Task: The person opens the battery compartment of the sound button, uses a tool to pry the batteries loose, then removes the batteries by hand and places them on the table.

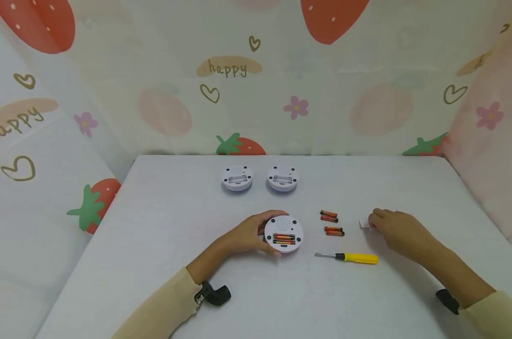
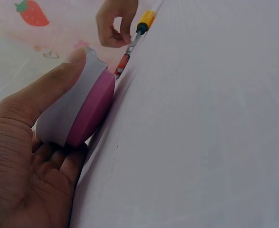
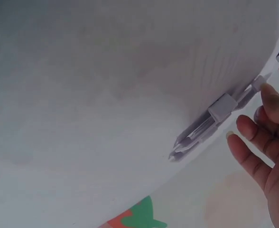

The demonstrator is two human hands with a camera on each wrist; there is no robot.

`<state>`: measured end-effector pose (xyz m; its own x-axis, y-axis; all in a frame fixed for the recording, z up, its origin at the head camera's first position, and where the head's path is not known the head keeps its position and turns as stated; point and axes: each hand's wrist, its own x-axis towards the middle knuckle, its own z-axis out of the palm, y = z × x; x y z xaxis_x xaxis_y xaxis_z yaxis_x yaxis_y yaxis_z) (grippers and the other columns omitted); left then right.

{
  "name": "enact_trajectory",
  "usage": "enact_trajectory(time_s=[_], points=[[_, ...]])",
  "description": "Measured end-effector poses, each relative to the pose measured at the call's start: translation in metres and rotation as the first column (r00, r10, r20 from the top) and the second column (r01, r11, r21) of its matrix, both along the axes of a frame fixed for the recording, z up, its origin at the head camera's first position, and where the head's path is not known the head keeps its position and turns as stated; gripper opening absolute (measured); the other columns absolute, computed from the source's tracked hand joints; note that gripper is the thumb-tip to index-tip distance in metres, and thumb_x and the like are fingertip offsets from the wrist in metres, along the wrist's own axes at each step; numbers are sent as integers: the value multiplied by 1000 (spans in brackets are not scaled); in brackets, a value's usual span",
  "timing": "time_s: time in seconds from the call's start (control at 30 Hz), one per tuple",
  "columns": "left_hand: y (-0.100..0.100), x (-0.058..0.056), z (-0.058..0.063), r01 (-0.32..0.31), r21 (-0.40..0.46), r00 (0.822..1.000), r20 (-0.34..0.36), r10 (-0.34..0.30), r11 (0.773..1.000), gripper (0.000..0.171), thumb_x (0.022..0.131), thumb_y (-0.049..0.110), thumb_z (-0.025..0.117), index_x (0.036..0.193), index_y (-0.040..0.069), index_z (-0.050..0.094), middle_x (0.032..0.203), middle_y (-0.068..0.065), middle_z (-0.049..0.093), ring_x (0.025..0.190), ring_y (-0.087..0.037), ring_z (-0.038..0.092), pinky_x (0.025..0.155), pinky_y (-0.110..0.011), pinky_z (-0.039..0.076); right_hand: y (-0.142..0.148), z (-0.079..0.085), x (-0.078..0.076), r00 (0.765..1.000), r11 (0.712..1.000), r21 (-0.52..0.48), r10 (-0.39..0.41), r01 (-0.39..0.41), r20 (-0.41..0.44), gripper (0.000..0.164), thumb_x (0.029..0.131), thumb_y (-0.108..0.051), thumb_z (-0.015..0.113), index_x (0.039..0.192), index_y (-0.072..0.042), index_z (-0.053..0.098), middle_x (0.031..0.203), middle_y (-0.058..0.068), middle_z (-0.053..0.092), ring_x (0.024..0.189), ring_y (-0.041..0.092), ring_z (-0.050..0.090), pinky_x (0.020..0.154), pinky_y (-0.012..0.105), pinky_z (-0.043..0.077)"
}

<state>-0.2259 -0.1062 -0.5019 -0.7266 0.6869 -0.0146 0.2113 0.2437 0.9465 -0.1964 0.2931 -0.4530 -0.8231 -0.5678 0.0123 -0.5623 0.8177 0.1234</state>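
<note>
My left hand (image 1: 249,234) grips the side of a round white device (image 1: 277,226), thumb and fingers around its edge. The device lies with its underside up, and batteries (image 1: 284,239) fill its open compartment. In the left wrist view its lower part (image 2: 94,107) is pink. My right hand (image 1: 397,233) is low over the table at the right, fingertips pinching the end of a small white plastic battery cover (image 3: 258,84). Another white cover (image 3: 222,108) lies beside it in the right wrist view. The head view shows only a white edge (image 1: 363,225) by the fingers.
Two similar round devices, a left one (image 1: 237,179) and a right one (image 1: 283,179), sit farther back with vacant battery compartments. Between my hands lie an upper battery pair (image 1: 329,216), a lower pair (image 1: 334,231) and a yellow-handled screwdriver (image 1: 359,258). Printed cloth (image 1: 324,94) hangs behind the table.
</note>
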Motion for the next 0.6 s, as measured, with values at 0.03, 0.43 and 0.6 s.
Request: enact_trajectory(time_s=[0.03,0.43,0.6], points=[[0,0,0,0,-1,1000,0,0,1000,95,70,11,95,150,25,46,147,7,50,132,-9,49,112,-23,39,0,0,0,1000,1000,3,-1,1,5,23,82,1,80,99,-5,66,101,13,68,88,28,67,81,47,60],[-1,0,1,1,16,999,46,-1,1000,96,70,10,95,151,25,45,147,5,50,132,-10,50,113,-25,39,-20,27,17,997,997,-67,-42,46,59,15,84,-11,83,92,-11,70,81,-1,65,67,14,57,59,30,57],[0,1,1,-5,16,999,50,4,1000,97,69,10,95,151,27,46,147,6,51,131,-10,51,113,-26,39,-46,33,38,991,987,-151,-25,45,134,18,85,-27,83,92,-16,71,83,-6,65,66,8,55,55,25,51]])
